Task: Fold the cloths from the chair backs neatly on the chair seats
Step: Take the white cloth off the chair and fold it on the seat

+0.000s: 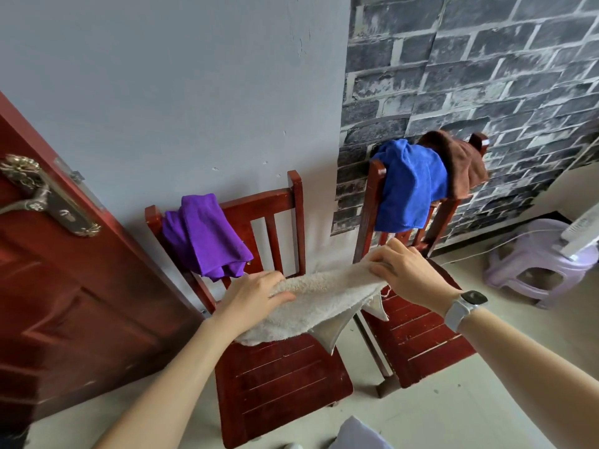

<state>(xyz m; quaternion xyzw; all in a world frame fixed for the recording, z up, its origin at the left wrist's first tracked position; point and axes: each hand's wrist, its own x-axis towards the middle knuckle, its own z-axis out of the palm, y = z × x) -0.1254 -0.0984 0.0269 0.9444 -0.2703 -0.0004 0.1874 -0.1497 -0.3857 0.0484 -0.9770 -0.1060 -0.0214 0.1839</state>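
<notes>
A cream towel (319, 303) is stretched above the seat of the left red chair (278, 377), its lower edge resting on the seat. My left hand (256, 294) grips its left end and my right hand (405, 270) pinches its right end, held slightly higher. A purple cloth (204, 234) hangs over the left chair's back. On the back of the right red chair (418, 338) hang a blue cloth (408, 186) and a brown cloth (460, 163) beside it.
A red wooden door (64, 303) with a brass handle stands open at the left, close to the left chair. A pale purple plastic stool (531, 260) sits at the right near the brick-patterned wall. Both chairs stand against the wall.
</notes>
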